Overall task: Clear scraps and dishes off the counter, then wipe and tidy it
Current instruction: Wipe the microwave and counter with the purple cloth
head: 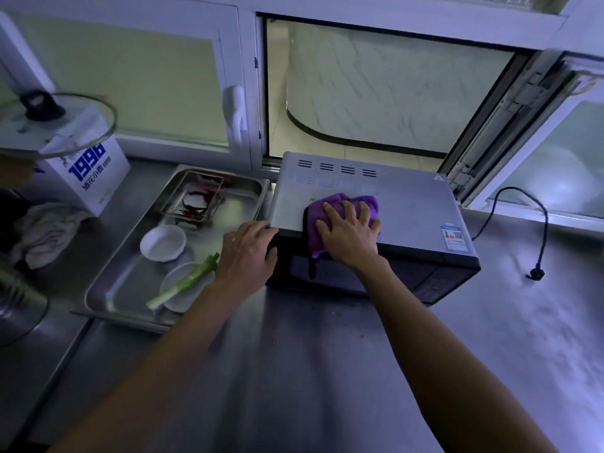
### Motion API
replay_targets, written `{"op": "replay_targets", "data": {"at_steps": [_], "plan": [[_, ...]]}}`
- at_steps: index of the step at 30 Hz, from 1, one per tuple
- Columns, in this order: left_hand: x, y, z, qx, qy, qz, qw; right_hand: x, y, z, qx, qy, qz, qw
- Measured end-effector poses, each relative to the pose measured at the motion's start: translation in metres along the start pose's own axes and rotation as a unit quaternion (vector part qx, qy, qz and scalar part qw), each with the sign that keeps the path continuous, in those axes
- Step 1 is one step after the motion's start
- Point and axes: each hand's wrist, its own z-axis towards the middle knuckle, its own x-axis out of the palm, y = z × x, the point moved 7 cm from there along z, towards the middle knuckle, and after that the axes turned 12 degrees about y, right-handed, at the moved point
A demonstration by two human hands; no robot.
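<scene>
A grey microwave oven (pixel 415 204) stands on the steel counter (pixel 327 371) under an open window. My right hand (pixel 351 235) lies flat with spread fingers on a purple cloth (pixel 356 202), pressing it on the oven's top near the front edge. My left hand (pixel 246 253) grips the oven's front left corner, fingers curled over the edge. To the left sits a steel tray (pixel 242 197) that holds a small metal dish of red chillies (pixel 192 199), a white bowl (pixel 162 242) and a white plate (pixel 176 289) with a green onion stalk (pixel 183 284) across it.
A white carton marked 1996 (pixel 88 171) stands at the back left with a glass pot lid (pixel 55 125) in front of it. A crumpled grey rag (pixel 45 230) lies left of the tray. The oven's unplugged black cord (pixel 536 273) lies on the counter at right.
</scene>
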Motion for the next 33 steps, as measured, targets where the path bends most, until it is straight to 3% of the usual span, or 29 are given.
{"op": "replay_targets", "data": {"at_steps": [8,15,24,33], "plan": [[-0.006,0.025,-0.006,-0.004,-0.009,-0.025,1.000,0.004,0.064,0.018,-0.047,-0.009,-0.003,0.999],[-0.008,0.012,0.003,0.008,-0.002,-0.023,1.000,0.001,0.052,0.019,-0.048,-0.014,0.018,0.999],[0.013,-0.059,0.029,0.031,0.000,0.036,0.999,-0.012,-0.044,0.005,-0.004,-0.035,0.061,0.998],[0.048,-0.173,0.075,0.088,0.055,0.058,0.993,-0.029,-0.169,-0.023,0.058,-0.052,0.081,0.994]]}}
